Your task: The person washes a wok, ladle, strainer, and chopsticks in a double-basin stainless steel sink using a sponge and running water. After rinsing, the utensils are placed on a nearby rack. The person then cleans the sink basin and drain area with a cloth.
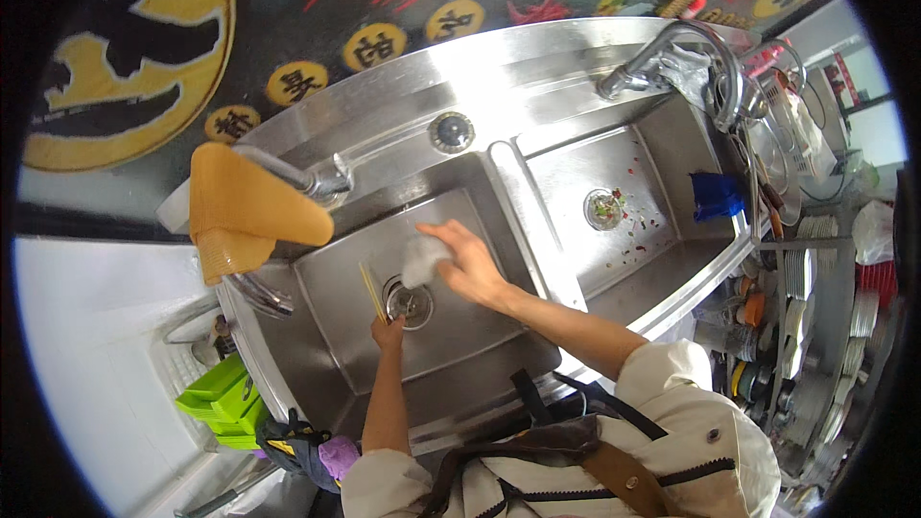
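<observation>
My left hand (388,331) is closed around a few thin chopsticks (370,290), which point up and away over the left basin (439,352) of a stainless steel sink. Just beside them is the round drain strainer (409,304). My right hand (468,262) is held above the same basin, to the right of the chopsticks. A pale whitish cloth or pad (423,259), somewhat blurred, hangs between its fingers and thumb. The cloth and the chopsticks are apart.
A yellow-brown cloth (252,208) drapes over the left faucet (327,180). Food scraps lie around the drain (604,209) in the right basin (575,158). A blue cloth (716,196) hangs on that basin's right rim. Green plastic bins (223,399) stand at left; stacked dishes (799,273) fill a rack at right.
</observation>
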Available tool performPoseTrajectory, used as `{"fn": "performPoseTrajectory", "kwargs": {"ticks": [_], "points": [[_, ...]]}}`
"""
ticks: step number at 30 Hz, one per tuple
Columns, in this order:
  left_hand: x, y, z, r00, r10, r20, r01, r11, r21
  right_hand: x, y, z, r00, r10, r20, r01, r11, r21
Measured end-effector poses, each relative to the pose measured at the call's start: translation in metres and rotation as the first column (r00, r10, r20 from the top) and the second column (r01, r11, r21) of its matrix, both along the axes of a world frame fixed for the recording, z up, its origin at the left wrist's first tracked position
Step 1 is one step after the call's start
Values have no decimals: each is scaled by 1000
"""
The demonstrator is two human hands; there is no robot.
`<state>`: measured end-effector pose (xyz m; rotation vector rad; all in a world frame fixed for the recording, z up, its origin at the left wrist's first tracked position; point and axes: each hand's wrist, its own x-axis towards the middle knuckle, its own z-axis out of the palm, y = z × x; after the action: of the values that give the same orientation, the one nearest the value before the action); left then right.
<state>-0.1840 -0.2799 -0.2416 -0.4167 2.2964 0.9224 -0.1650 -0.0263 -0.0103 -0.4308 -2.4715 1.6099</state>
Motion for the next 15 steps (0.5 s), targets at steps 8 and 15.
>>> {"fn": "performPoseTrajectory", "kwargs": {"ticks": [8,15], "points": [[27,118,200,948,315,47,-276,742,611,163,122,15,885,-462,-62,422,850,-315],[77,317,306,993,-109,-37,99,638,764,263,217,37,729,-684,-22,672,722,-166]]}}
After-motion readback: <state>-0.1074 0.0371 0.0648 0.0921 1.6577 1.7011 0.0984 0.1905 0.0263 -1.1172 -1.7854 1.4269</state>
